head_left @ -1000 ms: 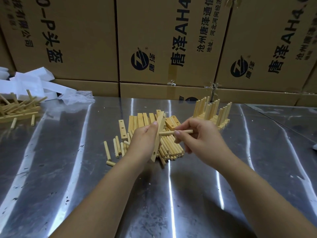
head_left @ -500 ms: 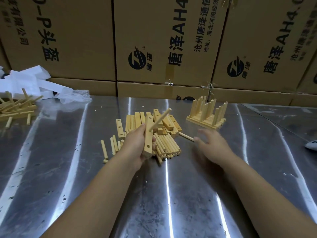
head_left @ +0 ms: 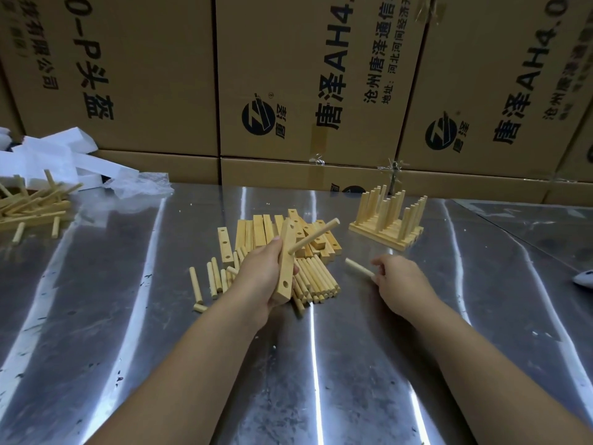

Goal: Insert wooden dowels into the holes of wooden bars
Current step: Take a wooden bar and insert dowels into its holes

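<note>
My left hand (head_left: 261, 277) grips a wooden bar (head_left: 286, 264) held upright over the steel table. One dowel (head_left: 316, 235) sticks out of the bar's upper hole, pointing up and to the right; a lower hole in the bar is open. My right hand (head_left: 398, 281) pinches a loose dowel (head_left: 358, 268) that lies low over the table, to the right of the pile. Behind my left hand lie a pile of loose dowels (head_left: 316, 279) and a stack of drilled bars (head_left: 256, 231).
Finished bars with upright dowels (head_left: 386, 216) stand at the back right. More bars and dowels (head_left: 30, 207) lie at the far left beside white foam and plastic wrap (head_left: 64, 160). Cardboard boxes (head_left: 305, 85) wall off the back. A white object (head_left: 584, 278) sits at the right edge.
My right hand let go of the dowel seated in the bar, dropped to the table on the right and picked up a loose dowel. My left hand turned the bar more upright.
</note>
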